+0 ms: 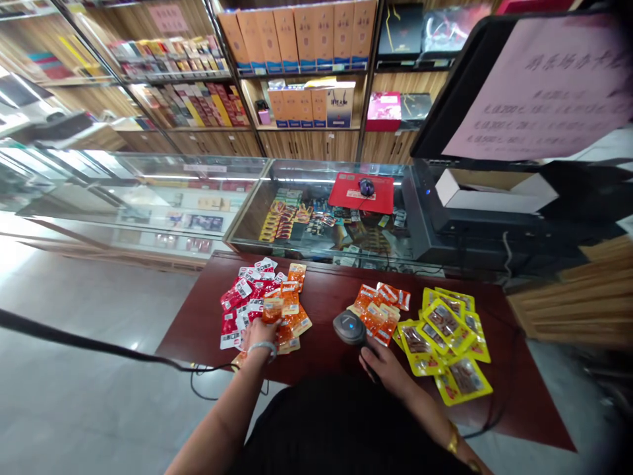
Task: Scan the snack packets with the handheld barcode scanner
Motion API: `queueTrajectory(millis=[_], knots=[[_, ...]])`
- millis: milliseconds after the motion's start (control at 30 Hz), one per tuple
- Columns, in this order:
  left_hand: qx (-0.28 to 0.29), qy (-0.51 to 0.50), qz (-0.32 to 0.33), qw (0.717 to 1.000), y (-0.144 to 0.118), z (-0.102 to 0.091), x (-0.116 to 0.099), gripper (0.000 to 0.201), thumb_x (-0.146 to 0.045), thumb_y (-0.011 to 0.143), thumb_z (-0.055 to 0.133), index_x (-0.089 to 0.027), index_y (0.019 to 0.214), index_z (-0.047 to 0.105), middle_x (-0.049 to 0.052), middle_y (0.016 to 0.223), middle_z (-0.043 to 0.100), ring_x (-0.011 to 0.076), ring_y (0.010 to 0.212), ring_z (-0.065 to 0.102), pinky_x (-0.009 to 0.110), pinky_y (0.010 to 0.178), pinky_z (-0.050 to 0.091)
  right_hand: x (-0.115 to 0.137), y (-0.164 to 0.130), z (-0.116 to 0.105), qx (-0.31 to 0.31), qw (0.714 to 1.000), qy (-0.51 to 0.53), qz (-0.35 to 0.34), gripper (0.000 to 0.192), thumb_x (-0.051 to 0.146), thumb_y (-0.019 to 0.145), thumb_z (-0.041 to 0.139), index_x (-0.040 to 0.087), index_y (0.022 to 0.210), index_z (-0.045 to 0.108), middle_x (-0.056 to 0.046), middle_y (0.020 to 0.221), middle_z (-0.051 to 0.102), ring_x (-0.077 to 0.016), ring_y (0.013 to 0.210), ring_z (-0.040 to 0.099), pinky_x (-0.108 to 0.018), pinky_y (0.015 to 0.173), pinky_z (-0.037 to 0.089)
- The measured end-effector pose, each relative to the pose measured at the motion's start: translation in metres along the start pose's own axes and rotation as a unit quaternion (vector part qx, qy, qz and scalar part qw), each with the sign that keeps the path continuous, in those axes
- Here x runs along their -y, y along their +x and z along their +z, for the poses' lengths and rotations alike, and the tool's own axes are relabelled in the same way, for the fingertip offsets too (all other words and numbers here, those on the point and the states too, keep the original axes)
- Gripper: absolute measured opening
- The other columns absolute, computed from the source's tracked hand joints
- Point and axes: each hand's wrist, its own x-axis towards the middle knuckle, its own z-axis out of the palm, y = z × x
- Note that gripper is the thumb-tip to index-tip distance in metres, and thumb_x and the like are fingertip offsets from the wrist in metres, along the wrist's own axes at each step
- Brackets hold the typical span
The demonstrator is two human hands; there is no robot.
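My left hand (260, 332) rests on a heap of small snack packets at the left of a dark red table (326, 300), its fingers pinching an orange packet (273, 310) among the orange packets (291, 310). Red and white packets (242, 300) lie just left of it. My right hand (380, 363) grips the handle of a dark barcode scanner (349, 326), whose head points toward another orange pile (378, 310). Yellow packets (448, 336) are spread to the right of that hand.
Behind the table stands a glass display counter (208, 198) with goods inside, a red mouse pad and mouse (363, 190) on top. A black monitor back with a pink notice (534, 86) is at right. Shelves of boxes (301, 39) line the wall. A black cable (99, 346) crosses the floor.
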Motion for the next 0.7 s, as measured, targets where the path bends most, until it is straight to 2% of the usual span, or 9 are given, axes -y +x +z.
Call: queueTrajectory(millis=[100, 200, 300, 367, 467, 600, 700], knots=[[-0.012, -0.057, -0.029, 0.998, 0.0, -0.002, -0.009, 0.046, -0.055, 0.074, 0.064, -0.019, 0.101, 0.057, 0.017, 0.099, 0.071, 0.0338, 0.097, 0.068, 0.042, 0.08, 0.048, -0.003, 0.0, -0.001, -0.004, 1.0, -0.004, 0.005, 0.051, 0.066, 0.082, 0.061, 0.021, 0.106, 0.061, 0.006, 0.059, 0.048, -0.0096, 0.046, 0.042, -0.02, 0.042, 0.033], [0.065, -0.214, 0.036, 0.974, -0.01, 0.011, -0.03, 0.043, -0.046, 0.072, 0.07, -0.02, 0.103, 0.054, 0.009, 0.095, 0.073, 0.0228, 0.085, 0.07, 0.032, 0.074, 0.052, -0.002, 0.0, -0.001, -0.007, 1.0, -0.011, -0.008, 0.051, 0.066, 0.083, 0.06, 0.021, 0.107, 0.061, 0.006, 0.06, 0.049, -0.0099, 0.047, 0.042, -0.021, 0.045, 0.036], [0.164, -0.293, 0.104, 0.936, -0.03, 0.034, -0.058, 0.044, -0.044, 0.065, 0.076, -0.02, 0.095, 0.054, 0.004, 0.087, 0.072, 0.0194, 0.077, 0.069, 0.029, 0.07, 0.053, 0.009, -0.002, 0.001, -0.004, 0.999, -0.015, -0.036, 0.05, 0.066, 0.084, 0.058, 0.02, 0.103, 0.061, 0.006, 0.061, 0.049, -0.0093, 0.049, 0.041, -0.021, 0.047, 0.036], [0.202, -0.288, 0.131, 0.927, -0.043, 0.046, -0.075, 0.043, -0.042, 0.063, 0.078, -0.02, 0.09, 0.053, 0.002, 0.081, 0.07, 0.0188, 0.073, 0.067, 0.029, 0.068, 0.053, 0.019, -0.003, 0.003, 0.015, 0.999, -0.022, -0.045, 0.052, 0.067, 0.085, 0.057, 0.019, 0.105, 0.06, 0.007, 0.059, 0.047, -0.0091, 0.048, 0.039, -0.021, 0.045, 0.032], [0.221, -0.254, 0.177, 0.925, -0.057, 0.055, -0.091, 0.036, -0.039, 0.064, 0.076, -0.02, 0.086, 0.053, 0.001, 0.08, 0.069, 0.0181, 0.074, 0.066, 0.027, 0.069, 0.051, 0.031, -0.004, 0.005, 0.022, 0.998, -0.016, -0.052, 0.056, 0.069, 0.084, 0.057, 0.017, 0.107, 0.058, 0.007, 0.057, 0.044, -0.009, 0.047, 0.037, -0.02, 0.043, 0.029], [0.221, -0.172, 0.221, 0.934, -0.057, 0.055, -0.095, 0.037, -0.041, 0.063, 0.078, -0.021, 0.079, 0.051, -0.001, 0.072, 0.065, 0.0179, 0.07, 0.064, 0.026, 0.064, 0.046, 0.031, -0.004, 0.004, 0.013, 0.999, -0.008, -0.05, 0.054, 0.068, 0.085, 0.057, 0.018, 0.105, 0.058, 0.008, 0.057, 0.041, -0.009, 0.047, 0.036, -0.02, 0.042, 0.028], [0.238, -0.157, 0.199, 0.937, -0.055, 0.058, -0.097, 0.038, -0.04, 0.063, 0.079, -0.02, 0.082, 0.054, 0.0, 0.073, 0.067, 0.0185, 0.072, 0.065, 0.026, 0.065, 0.045, 0.025, -0.005, 0.001, 0.012, 0.998, -0.01, -0.057, 0.05, 0.065, 0.087, 0.057, 0.018, 0.103, 0.059, 0.007, 0.06, 0.042, -0.0084, 0.048, 0.037, -0.02, 0.044, 0.031]])
